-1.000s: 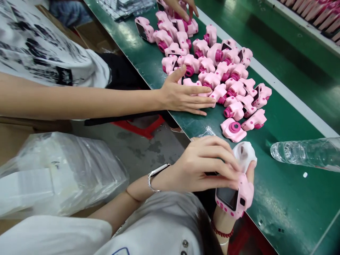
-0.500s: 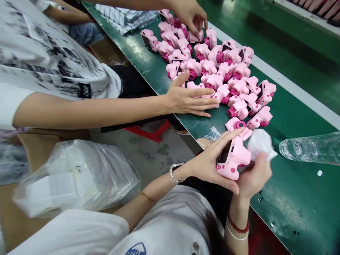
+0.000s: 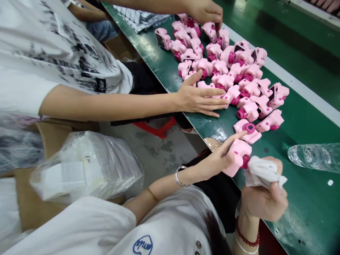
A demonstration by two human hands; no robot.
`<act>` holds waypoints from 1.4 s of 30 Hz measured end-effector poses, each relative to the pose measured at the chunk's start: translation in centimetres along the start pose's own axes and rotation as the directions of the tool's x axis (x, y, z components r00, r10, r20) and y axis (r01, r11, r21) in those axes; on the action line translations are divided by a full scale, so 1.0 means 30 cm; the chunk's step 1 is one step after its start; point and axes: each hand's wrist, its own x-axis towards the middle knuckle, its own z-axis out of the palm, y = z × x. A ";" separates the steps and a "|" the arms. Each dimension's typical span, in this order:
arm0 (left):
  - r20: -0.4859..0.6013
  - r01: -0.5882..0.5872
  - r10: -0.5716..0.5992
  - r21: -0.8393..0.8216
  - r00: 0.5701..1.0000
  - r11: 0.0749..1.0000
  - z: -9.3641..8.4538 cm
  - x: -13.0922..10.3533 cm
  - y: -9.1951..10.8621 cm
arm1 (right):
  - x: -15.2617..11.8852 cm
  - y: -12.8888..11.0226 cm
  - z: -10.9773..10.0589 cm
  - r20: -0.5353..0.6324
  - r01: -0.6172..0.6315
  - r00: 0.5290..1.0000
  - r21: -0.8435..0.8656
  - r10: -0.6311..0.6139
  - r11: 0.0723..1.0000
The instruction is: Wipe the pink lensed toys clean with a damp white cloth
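The left hand [image 3: 212, 165], with a silver bracelet [image 3: 178, 177] on its wrist, holds a pink camera [image 3: 236, 159] over the edge of the green desk [image 3: 300, 191]. Its fingers [image 3: 233, 139] are partly open around the camera: one long finger reaches out along the top side, and the others curl at the side near the palm. The thumb is hard to see. The camera sits just past the palm, below the long finger, and its dark pink round part pokes out toward the right hand [image 3: 262, 201]. That hand, above a red bracelet [image 3: 247, 239], has its fingers bent shut on a crumpled white cloth [image 3: 264, 171]. The cloth is right up by the round part, but I cannot tell if they touch. Just past the tip of the long finger, another pink camera [image 3: 247, 131] lies on the desk with its round part facing up. Behind it is a big pile of pink cameras [image 3: 225, 78]. A co-worker's flat hand [image 3: 200, 98] lies along the near side of the pile, with its fingers spread a little, and another hand [image 3: 205, 12] reaches over the far end. A clear bottle [image 3: 316, 156] lies on its side on the right.
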 end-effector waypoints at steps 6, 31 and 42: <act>-0.026 0.315 -0.348 -0.365 0.937 0.876 0.032 0.043 0.006 | 0.046 0.009 -0.003 0.300 0.354 0.922 -0.398 -0.245 0.846; 0.166 0.393 -0.374 -0.610 0.912 0.688 0.024 0.022 0.113 | -0.023 -0.021 -0.009 0.092 0.339 0.939 -0.390 -0.331 0.856; 0.210 0.423 -0.376 -0.597 0.903 0.682 0.029 0.020 0.064 | -0.014 -0.037 -0.003 -0.046 0.245 0.956 -0.411 -0.289 0.878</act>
